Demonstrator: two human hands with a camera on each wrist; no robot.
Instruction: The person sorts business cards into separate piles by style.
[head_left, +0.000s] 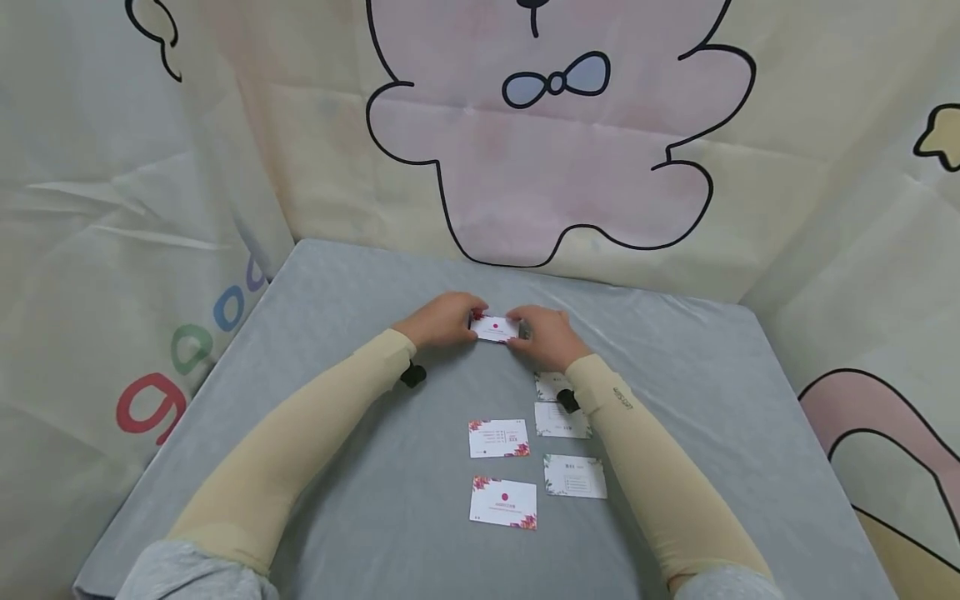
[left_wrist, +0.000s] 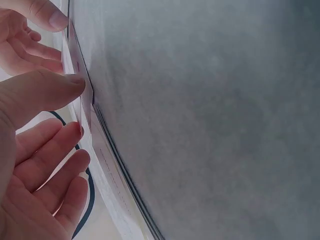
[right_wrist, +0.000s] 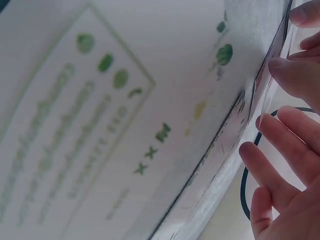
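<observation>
At the far middle of the table, a white business card [head_left: 495,327] with a red dot and red flower corner lies between both hands. My left hand [head_left: 442,321] pinches its left end between thumb and fingers. My right hand [head_left: 551,335] does the same at the right end; a bit of greenish print shows beside its fingers. In the right wrist view the right hand [right_wrist: 285,165] has its thumb and index finger on the card's edge, the other fingers spread. The left hand [left_wrist: 45,145] looks similar in the left wrist view.
Nearer on the grey cloth table [head_left: 390,517] lie two red-flowered cards [head_left: 498,438] in a left column. To their right lie three green-leaf cards [head_left: 575,476], two partly under the right forearm. A printed curtain [head_left: 555,183] hangs behind the table.
</observation>
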